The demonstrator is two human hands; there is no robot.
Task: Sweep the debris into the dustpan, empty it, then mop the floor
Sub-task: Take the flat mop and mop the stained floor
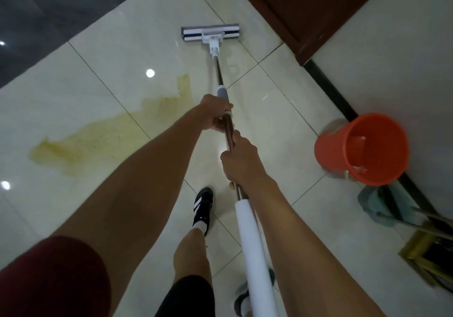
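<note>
I am standing indoors, in what looks like a hallway or entrance area of a home or small building; which one I cannot tell. Under my feet is a glossy floor of large cream tiles that mirrors round ceiling lights. A dark wooden door frame meets a pale wall with a black skirting strip. An orange bucket sits by that wall, with a dustpan just beside it.
</note>
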